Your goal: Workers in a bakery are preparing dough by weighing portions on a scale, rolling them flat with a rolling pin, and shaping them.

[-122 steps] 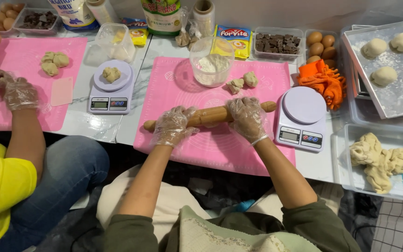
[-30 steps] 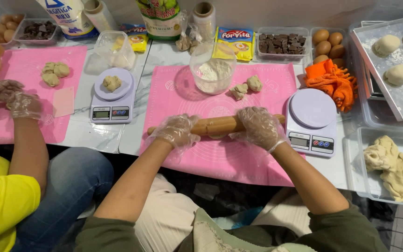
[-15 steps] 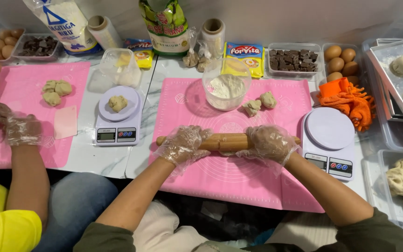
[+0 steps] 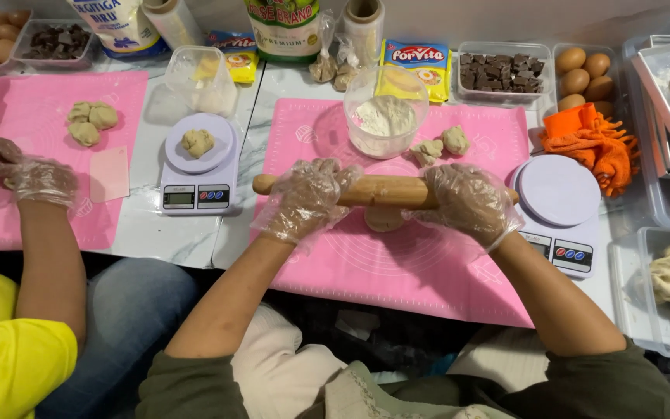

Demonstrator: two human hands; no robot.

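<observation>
Both hands gloved in thin clear plastic. Left hand wrapped over the left part of a wooden rolling pin; right hand wrapped over its right part. Fingers of both curl down across the top of the pin, palms pressing from above.

Pin lies on the pink mat with its long axis running left to right, square across the person's forearms. Left knob end pokes out past the left hand; the right end reaches the edge of the round white scale.

A flattened dough piece sits under the pin's middle, between the two hands, showing only on the near side. It touches the pin; neither hand is clearly nearer. How much dough lies on the far side cannot be told.

Far of the pin, on the same mat: two small dough lumps and a clear bowl of flour. Orange cloth to the right, eggs and a tray of chocolate pieces farther back.

At left, another person's gloved hands rest on a second pink mat, beside another scale carrying a dough lump.
</observation>
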